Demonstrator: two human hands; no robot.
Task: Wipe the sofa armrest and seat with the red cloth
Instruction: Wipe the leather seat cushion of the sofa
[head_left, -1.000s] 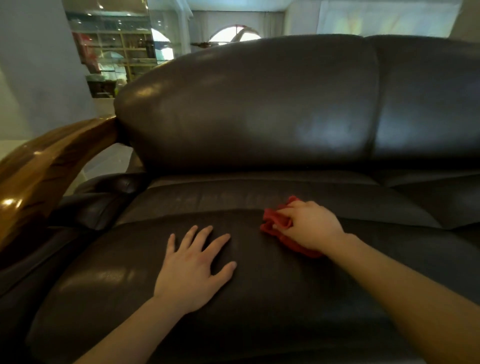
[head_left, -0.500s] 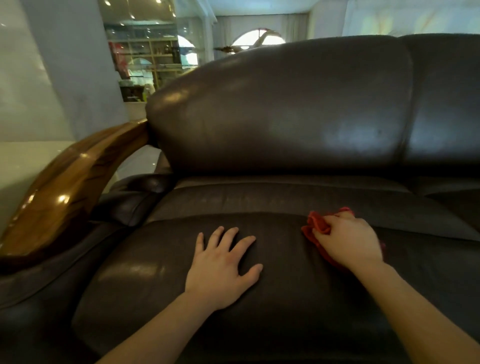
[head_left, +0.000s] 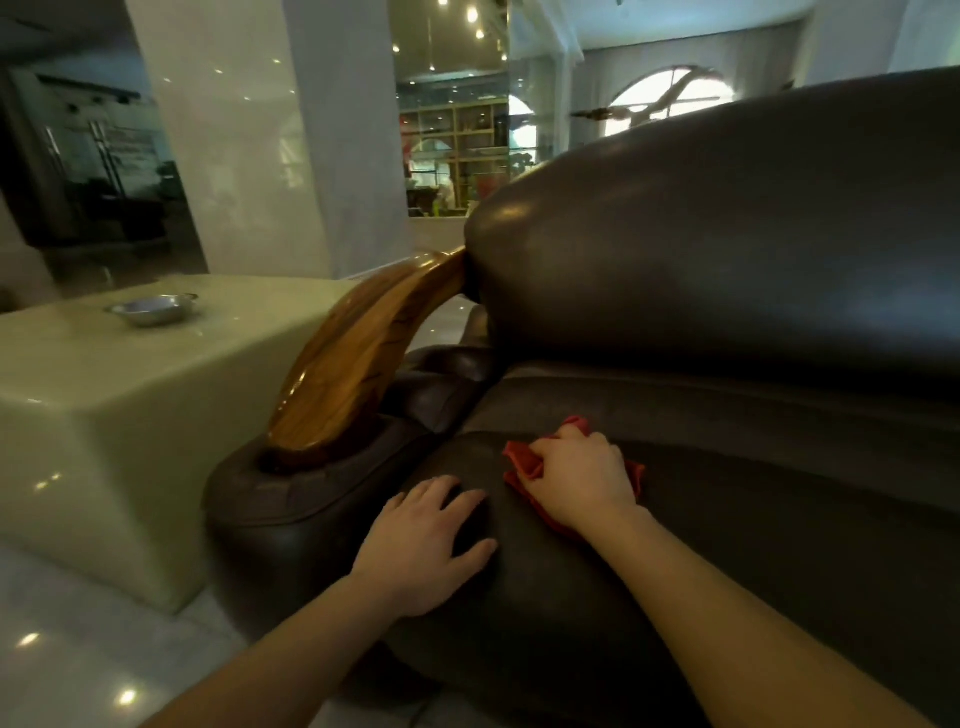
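Note:
The dark brown leather sofa seat (head_left: 753, 519) fills the lower right. My right hand (head_left: 582, 478) presses the crumpled red cloth (head_left: 522, 460) onto the seat near its left end; most of the cloth is hidden under the hand. My left hand (head_left: 426, 540) lies flat on the seat's front left corner, fingers apart, holding nothing. The curved polished wooden armrest (head_left: 358, 358) rises to the left of both hands, set into a padded leather arm (head_left: 280, 499).
The sofa backrest (head_left: 727, 234) stands behind the seat. A pale green stone side table (head_left: 104, 405) with a metal dish (head_left: 150, 309) sits left of the armrest. A glossy floor (head_left: 78, 649) lies below, with pillars and shelving far behind.
The view has swung left, so the armrest and side table now show. My right hand has slid the cloth leftward along the seat toward the armrest; my left hand sits nearer the seat's corner.

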